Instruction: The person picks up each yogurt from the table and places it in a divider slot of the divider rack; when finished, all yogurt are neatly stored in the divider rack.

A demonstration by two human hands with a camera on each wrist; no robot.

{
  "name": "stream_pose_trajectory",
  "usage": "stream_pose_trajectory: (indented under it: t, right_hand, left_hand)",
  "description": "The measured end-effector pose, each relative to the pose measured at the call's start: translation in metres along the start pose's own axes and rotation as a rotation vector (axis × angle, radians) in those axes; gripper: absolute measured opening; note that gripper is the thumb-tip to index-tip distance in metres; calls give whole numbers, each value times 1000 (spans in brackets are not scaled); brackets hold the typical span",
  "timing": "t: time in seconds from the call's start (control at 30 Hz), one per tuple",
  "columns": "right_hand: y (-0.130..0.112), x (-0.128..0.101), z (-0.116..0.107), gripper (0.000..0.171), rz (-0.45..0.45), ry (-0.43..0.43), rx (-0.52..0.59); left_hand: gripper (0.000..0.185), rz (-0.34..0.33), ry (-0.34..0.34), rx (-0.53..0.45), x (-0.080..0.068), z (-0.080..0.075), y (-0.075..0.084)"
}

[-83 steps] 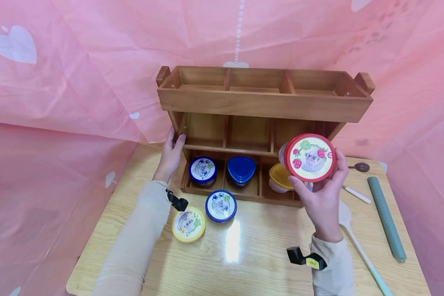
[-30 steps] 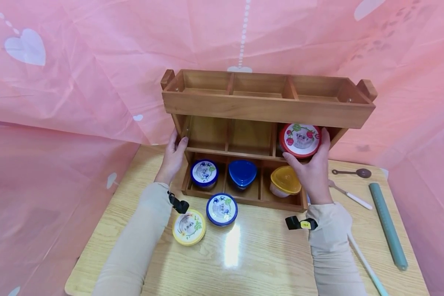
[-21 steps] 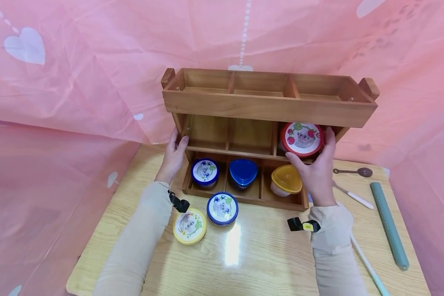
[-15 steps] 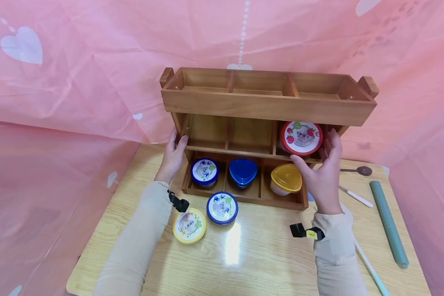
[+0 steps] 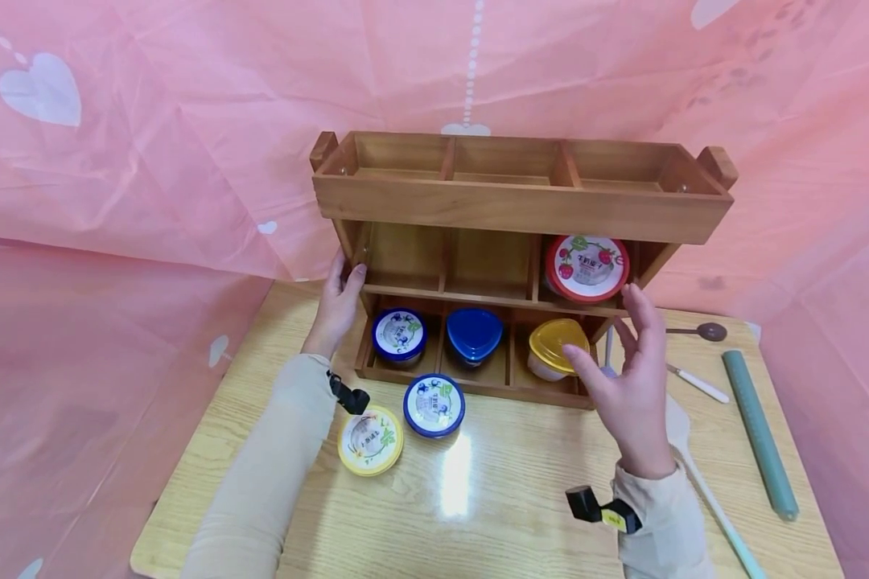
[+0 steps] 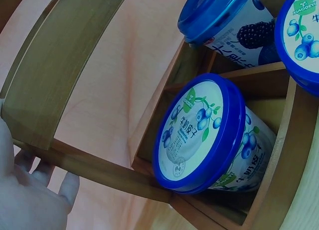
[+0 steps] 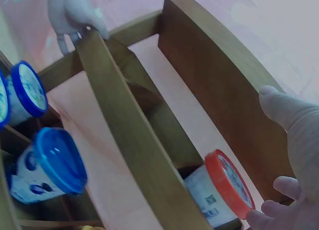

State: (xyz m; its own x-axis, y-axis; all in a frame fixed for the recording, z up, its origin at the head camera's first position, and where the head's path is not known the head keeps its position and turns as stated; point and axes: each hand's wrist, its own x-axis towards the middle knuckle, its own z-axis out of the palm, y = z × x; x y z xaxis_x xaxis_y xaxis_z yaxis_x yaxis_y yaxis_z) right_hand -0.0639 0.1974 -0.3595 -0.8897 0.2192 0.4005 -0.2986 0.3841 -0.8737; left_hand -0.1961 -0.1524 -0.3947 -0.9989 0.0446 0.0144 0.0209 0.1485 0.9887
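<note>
Red-lid cup [image 5: 587,268] sits tilted in middle shelf's right slot of wooden rack [image 5: 521,205]. Right hand [image 5: 626,378] just below it, fingers spread loose, holding nothing. Left hand [image 5: 339,301] grips rack's left side post.

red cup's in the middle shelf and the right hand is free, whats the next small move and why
Probably bring the right hand down and left to the blue cup on the table. The red cup sits in the rack's middle right slot with the hand open and clear of it. The blue cup and yellow cup stand loose, and middle slots are free. The left hand holds the rack's side.
</note>
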Motion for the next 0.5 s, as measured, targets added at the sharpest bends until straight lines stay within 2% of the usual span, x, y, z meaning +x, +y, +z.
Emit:
stream_pose_trajectory:
  t: [0.13, 0.3, 0.5]
  right_hand:
    - [0, -17, 5, 91, -13, -30, -6]
    - [3, -36, 11, 90, 14, -82, -30]
    - [17, -55, 24, 87, 29, -150, -42]
  left_hand:
    - [61, -7, 1, 7, -1, 0, 1]
    - [61, 5, 0, 5, -1, 0, 0]
    - [60, 7, 2, 1, -1, 0, 0]
